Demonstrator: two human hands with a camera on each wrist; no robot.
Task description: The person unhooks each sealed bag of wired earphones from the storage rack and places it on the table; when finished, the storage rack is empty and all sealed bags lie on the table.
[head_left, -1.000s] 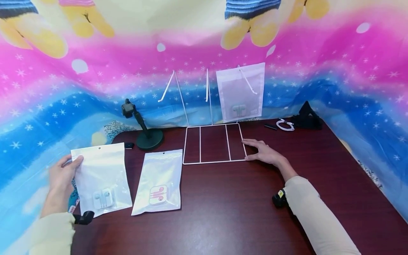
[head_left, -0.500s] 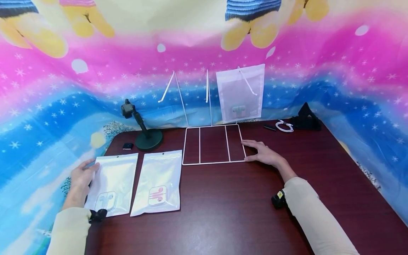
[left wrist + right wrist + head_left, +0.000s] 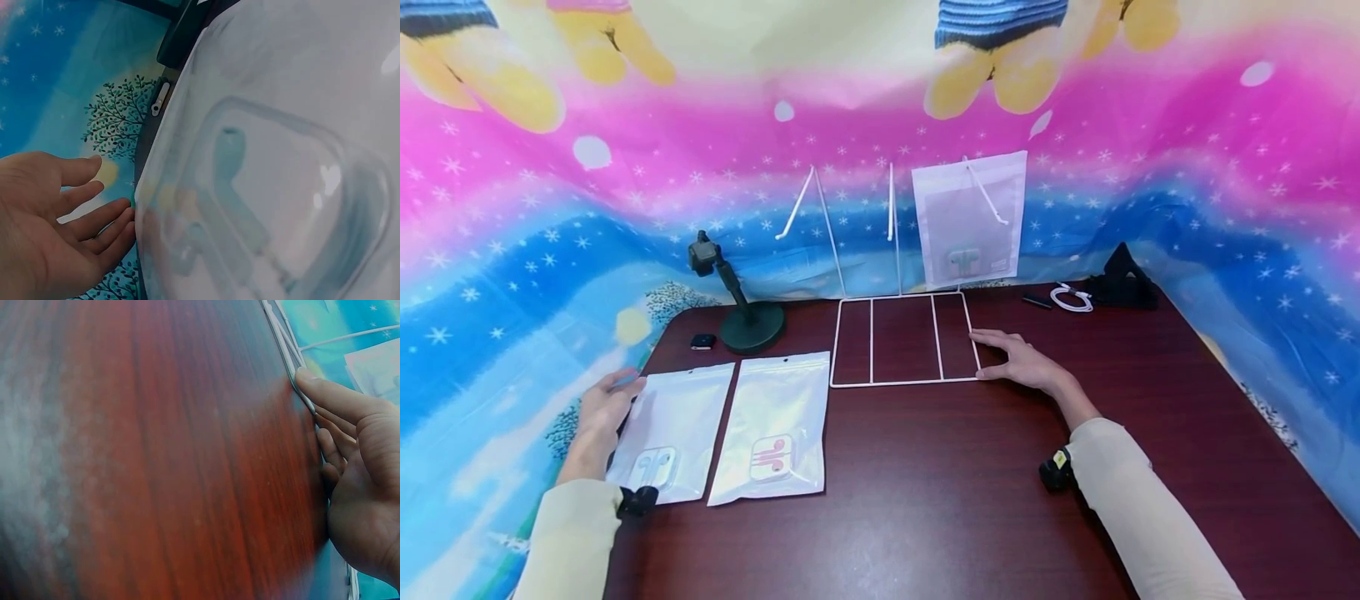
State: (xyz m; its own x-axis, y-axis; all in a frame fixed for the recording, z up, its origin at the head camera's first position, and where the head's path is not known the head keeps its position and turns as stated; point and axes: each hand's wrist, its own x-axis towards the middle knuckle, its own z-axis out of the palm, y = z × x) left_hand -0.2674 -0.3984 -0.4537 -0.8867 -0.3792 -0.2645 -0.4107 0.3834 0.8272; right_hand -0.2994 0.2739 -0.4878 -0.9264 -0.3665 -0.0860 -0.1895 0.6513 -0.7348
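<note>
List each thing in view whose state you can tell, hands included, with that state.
Rack: standing, two hooks bare
Hanging bag: hung on the rack
Left bag: lying on the table
Pink-earphone bag: lying flat beside it
Left hand: loosely extended at the left bag's edge
Right hand: touching the rack
White cable: coiled
Dark stand: upright

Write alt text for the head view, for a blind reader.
The left hand is at the edge of a white earphone pouch beside a second pouch on a dark table. The right hand touches a wire rack, where a third pouch hangs.
</note>
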